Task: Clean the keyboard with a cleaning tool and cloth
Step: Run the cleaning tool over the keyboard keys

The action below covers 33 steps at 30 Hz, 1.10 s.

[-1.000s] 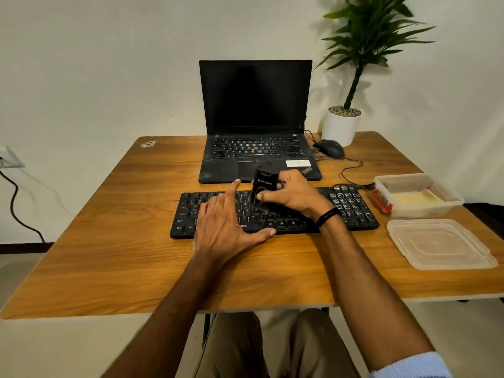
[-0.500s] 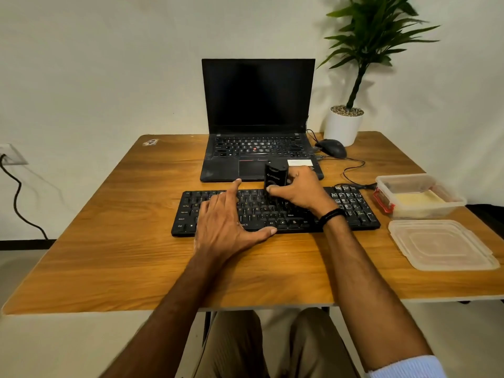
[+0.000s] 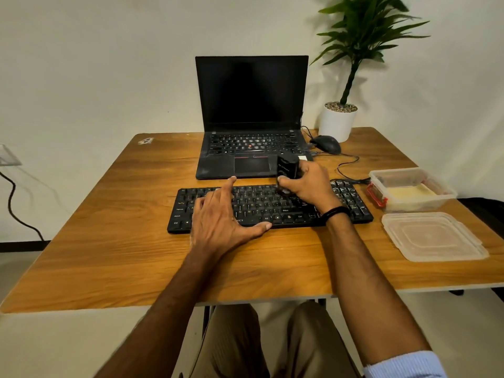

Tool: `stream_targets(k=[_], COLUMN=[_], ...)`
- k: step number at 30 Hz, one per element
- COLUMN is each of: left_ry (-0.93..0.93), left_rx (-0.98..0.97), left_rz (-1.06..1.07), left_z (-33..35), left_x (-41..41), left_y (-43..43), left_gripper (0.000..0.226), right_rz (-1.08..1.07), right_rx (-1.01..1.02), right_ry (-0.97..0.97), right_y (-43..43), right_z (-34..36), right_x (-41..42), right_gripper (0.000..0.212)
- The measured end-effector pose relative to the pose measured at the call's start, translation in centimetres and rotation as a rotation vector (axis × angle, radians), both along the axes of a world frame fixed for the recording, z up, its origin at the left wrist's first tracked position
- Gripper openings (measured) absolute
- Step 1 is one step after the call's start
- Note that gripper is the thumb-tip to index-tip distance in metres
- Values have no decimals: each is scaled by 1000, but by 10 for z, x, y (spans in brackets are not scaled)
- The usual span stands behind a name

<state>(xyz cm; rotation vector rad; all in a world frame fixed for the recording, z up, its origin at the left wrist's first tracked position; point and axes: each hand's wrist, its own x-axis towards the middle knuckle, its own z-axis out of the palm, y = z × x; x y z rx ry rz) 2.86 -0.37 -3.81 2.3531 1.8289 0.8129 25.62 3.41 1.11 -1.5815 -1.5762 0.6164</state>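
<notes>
A person's right hand gripped a black cleaning tool upright on the keyboard – right of its middle – while the left hand lay flat, fingers spread, steadying the keys; the board's long axis ran left to right, uncleaned keys nearer the right hand

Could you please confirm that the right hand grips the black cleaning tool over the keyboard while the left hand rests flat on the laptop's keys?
Not quite. The head view shows the left hand resting flat on the separate keyboard, not on the laptop behind it. The right hand does grip the black cleaning tool over that keyboard.
</notes>
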Motion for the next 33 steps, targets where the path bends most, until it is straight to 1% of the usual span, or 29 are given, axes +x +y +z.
stream_targets(k=[1,2,4,5,6,8,9,10,13,14,15,17,18,19,21,22,23,26,27,28,30,31,32,33], left_ry=[1,0,-3,-5,-6,-3,-3,-4,-1,1,2,2,-1,-5,-7,-4,-4,-12,-14,-16,-12,-9,-8,-9], left_rx=[-4,-8,-21,-22,-18,-13,-16,-18,-7,-6,-7,-12,-15,-13,-11,-12,-9,-8,-9,-9,-9,-9,-9,-4], left_rz=[-1,-2,-6,-8,-8,-2,-1,-2,-7,-7,-5,-4,-6,-7,-9,-12,-14,-8,-7,-8,-12,-13,-12,-11], left_z=[0,1,2,2,2,1,1,1,0,0,-1,-1,-1,-1,0,-1,-1,-1,-1,-1,-1,-2,-2,-2], left_x=[0,0,0,0,0,0,0,1,0,0,0,0,0,0,-1,0,0,-1,-1,-1,-1,-1,-1,-1], left_y=[0,0,-1,-1,-1,0,0,0,1,1,1,1,1,2,2,1,1,2,2,3,2,2,1,1], left_gripper=[132,132,131,131,131,131,131,131,130,130,130,131,131,131,130,130,130,131,131,131,131,131,130,130], right_rz=[-23,45,265,312,286,76,0,15,301,310,244,35,7,68,292,350,332,24,-5,61,337,442,458,386], right_rx=[15,-23,-197,-226,-200,-47,-9,-21,-220,-216,-164,-17,-3,-36,-207,-249,-221,8,17,-22,-205,-260,-249,-186], right_ry=[-20,14,140,155,137,-6,-63,-56,133,135,99,-45,-64,-13,187,224,191,-51,-52,9,204,250,226,159], right_y=[0,0,-4,-7,-6,0,1,2,-2,-3,-2,0,-1,-1,-7,-11,-10,-3,-4,-4,-11,-17,-18,-15], right_z=[1,1,0,1,0,1,4,4,2,0,-1,2,4,5,4,4,1,1,3,3,3,2,-1,-3], right_x=[2,4,10,10,9,7,7,9,16,14,12,9,10,12,14,12,9,-1,-3,-1,1,-2,-6,-11], right_gripper=[26,24,24,25,26,31,34,35,24,23,24,29,29,26,20,21,22,30,30,28,29,31,33,33])
